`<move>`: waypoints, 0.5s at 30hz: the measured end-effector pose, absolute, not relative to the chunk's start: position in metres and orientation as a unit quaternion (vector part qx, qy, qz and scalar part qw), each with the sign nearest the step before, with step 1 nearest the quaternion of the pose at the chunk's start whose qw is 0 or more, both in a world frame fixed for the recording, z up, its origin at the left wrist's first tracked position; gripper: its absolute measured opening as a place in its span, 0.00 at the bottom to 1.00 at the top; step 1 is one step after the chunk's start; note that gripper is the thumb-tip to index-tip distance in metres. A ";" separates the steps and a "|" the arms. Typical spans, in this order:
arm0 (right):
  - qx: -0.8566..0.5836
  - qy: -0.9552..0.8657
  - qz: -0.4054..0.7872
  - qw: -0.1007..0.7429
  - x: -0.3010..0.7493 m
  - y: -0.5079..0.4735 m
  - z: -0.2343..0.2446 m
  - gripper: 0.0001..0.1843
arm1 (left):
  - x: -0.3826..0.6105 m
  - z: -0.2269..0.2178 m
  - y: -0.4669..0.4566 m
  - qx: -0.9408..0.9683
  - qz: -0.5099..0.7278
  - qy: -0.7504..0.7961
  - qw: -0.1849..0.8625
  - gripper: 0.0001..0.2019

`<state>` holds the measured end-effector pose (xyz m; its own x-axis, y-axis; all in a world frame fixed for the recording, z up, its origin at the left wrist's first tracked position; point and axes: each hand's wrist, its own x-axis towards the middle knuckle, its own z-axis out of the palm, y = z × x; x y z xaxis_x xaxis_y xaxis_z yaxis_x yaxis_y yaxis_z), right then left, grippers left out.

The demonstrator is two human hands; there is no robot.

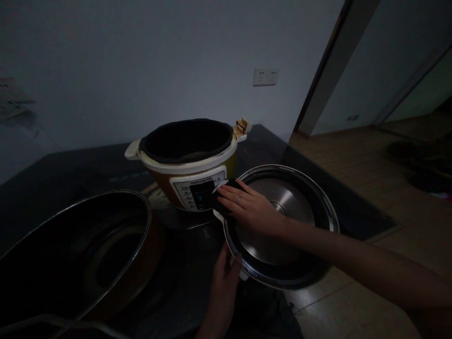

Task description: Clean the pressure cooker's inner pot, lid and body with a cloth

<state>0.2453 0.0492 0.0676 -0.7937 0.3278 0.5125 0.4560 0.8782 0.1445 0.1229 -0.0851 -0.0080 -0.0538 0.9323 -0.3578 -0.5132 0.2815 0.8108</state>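
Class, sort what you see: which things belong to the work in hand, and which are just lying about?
In hand:
- round metal lid, its rim held by the left hand
- dark cloth-like item under the right hand
- probably the open cooker beside them

Lying about, it seems:
- wide pan, apart from both hands
- wall sockets

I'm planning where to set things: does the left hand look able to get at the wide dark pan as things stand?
Probably yes: nothing appears to stand between the left hand and the wide dark pan, though the hand seems to grip the rim of the lid.
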 end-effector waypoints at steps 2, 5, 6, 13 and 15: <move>-0.245 -0.930 -0.113 0.249 0.250 0.050 0.068 0.20 | 0.123 -0.007 -0.086 0.224 0.554 0.457 0.658 0.28; -0.282 -0.917 -0.087 0.268 0.251 0.048 0.068 0.20 | 0.123 -0.009 -0.086 0.223 0.554 0.449 0.664 0.27; -0.282 -0.918 -0.079 0.269 0.249 0.046 0.068 0.20 | 0.123 -0.010 -0.086 0.218 0.555 0.450 0.664 0.27; -0.203 -0.950 -0.007 0.238 0.237 0.022 0.059 0.20 | 0.124 -0.013 -0.086 0.172 0.560 0.459 0.668 0.26; -0.193 -0.950 0.008 0.247 0.239 0.016 0.056 0.19 | 0.124 -0.011 -0.086 0.165 0.565 0.454 0.669 0.25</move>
